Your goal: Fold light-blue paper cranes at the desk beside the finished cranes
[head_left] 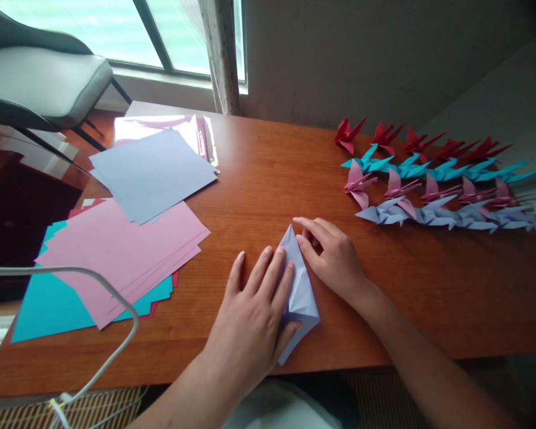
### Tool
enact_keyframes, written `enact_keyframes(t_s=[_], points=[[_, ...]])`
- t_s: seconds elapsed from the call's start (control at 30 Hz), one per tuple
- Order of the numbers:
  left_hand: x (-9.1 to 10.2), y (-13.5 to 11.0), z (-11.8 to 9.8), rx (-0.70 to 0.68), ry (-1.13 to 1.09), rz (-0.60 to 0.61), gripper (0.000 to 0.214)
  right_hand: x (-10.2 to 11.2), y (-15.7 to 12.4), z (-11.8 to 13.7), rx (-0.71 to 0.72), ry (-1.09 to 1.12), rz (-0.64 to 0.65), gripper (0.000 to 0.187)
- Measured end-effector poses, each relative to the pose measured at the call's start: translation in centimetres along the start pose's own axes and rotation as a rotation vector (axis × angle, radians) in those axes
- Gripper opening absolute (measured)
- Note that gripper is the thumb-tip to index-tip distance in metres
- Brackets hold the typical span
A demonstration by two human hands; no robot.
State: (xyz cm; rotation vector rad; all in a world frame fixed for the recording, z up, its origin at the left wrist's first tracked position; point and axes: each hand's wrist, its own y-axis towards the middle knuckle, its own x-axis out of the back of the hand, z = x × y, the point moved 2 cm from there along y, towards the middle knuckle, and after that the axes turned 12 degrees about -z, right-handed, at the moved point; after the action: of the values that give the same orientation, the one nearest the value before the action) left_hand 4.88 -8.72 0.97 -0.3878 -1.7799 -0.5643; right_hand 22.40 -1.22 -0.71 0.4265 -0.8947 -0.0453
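A partly folded lavender paper (300, 286), shaped like a narrow kite, lies on the wooden table (268, 196) near its front edge. My left hand (250, 316) lies flat over the paper's left side with fingers stretched out, pressing it down. My right hand (330, 253) rests at the paper's upper right edge, index finger extended along the fold and the other fingers curled against it.
Stacks of flat square sheets lie at the left: lavender (152, 170), pink (120, 256), teal (49, 304). Rows of finished paper cranes (433, 179), red, teal, pink and lavender, fill the right side. A grey chair (40, 77) stands at the back left. A white cable (111, 310) loops at front left.
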Motion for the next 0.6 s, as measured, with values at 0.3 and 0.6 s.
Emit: enact_keyframes(t_s=[0.3, 0.6], points=[[0.3, 0.2, 0.0, 0.009, -0.015, 0.002, 0.068, -0.6, 2.2, -0.4, -0.076, -0.064, 0.017, 0.007], [0.2, 0.2, 0.0, 0.003, -0.007, 0.002, 0.069, -0.7, 3.0, -0.8, -0.09, -0.037, -0.002, 0.015]])
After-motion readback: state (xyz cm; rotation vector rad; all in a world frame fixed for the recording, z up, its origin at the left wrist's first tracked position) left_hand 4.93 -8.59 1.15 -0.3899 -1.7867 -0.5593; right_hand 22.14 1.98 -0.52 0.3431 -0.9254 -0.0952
